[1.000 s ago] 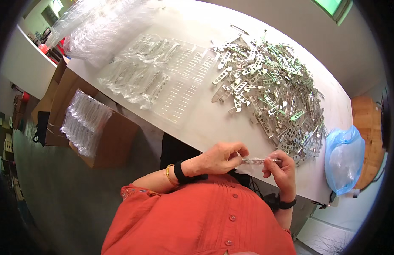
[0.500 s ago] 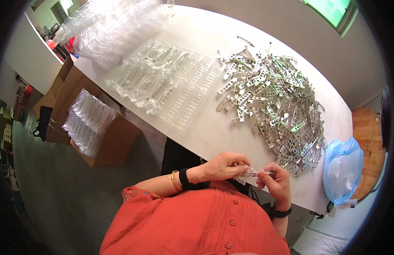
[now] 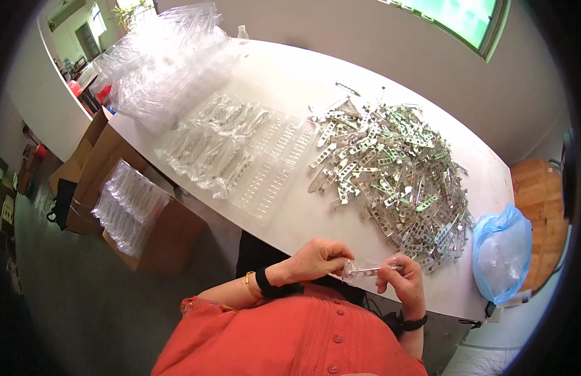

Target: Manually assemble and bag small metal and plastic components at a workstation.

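My right hand (image 3: pixel 405 279) pinches one end of a flat metal strip with holes (image 3: pixel 364 272) at the table's near edge. Its other end lies in or against a small clear plastic bag (image 3: pixel 349 268); how deep it reaches I cannot tell. Closed thumb and fingers of my left hand (image 3: pixel 317 259) grip that bag at its left side. Beyond my hands a big heap of similar metal strips (image 3: pixel 397 169) covers the right part of the table. Left of the heap a clear moulded tray (image 3: pixel 265 178) holds several bagged strips (image 3: pixel 206 156); its right-hand slots show bare.
A tall stack of clear plastic trays (image 3: pixel 165 69) stands at the far left of the white table (image 3: pixel 284 62). An open cardboard box (image 3: pixel 171 235) with filled clear packs (image 3: pixel 130 207) sits below the left edge. On the right are a blue plastic bag (image 3: pixel 502 250) and a round wooden stool top (image 3: pixel 538 213).
My hands have drawn slightly apart, and more of the strip shows between them. The whole view has shifted, with the table sitting lower in it.
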Demonstrator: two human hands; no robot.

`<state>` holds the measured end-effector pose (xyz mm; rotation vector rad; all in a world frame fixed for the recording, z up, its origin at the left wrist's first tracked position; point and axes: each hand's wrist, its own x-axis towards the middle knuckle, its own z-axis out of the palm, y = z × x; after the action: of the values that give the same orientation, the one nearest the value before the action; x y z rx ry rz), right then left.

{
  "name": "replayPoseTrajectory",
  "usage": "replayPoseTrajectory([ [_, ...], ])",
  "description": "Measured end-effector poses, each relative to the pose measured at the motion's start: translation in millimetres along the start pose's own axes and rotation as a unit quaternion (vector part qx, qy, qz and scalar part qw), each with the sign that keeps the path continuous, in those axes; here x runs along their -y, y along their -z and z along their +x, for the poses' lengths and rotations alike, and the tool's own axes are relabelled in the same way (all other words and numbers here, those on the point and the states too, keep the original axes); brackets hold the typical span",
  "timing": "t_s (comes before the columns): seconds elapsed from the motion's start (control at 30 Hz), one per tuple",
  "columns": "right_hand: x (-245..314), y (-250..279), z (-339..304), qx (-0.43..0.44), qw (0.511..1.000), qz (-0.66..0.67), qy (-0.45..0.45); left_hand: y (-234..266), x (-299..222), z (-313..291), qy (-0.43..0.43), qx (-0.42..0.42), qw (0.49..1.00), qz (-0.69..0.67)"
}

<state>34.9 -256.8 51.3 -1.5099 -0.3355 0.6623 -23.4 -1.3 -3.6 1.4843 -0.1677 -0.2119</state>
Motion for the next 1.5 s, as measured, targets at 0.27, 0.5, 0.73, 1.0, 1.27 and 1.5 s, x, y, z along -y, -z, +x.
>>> replayPoseTrajectory([
  [0.27,-11,9,3,-0.048,0.998,0.032,0.033,-6,-12,-3,0.006,-0.032,0.999,0.024],
  [0.5,-14,2,4,-0.038,0.997,0.062,0.023,-8,9,-1,0.040,-0.037,0.997,-0.046],
  [0.73,-12,-1,3,-0.029,0.994,0.105,0.019,-4,14,-3,0.170,0.104,0.973,-0.113],
  [1.0,-18,0,5,-0.041,0.994,0.095,0.018,-9,1,-6,0.126,0.092,0.988,0.017],
  [1.27,-12,4,4,-0.060,0.996,0.056,0.028,1,-1,-7,0.103,-0.014,0.994,-0.015],
  [1.5,-13,1,5,-0.048,0.997,0.050,0.045,-5,-5,-5,0.104,-0.009,0.988,-0.114],
])
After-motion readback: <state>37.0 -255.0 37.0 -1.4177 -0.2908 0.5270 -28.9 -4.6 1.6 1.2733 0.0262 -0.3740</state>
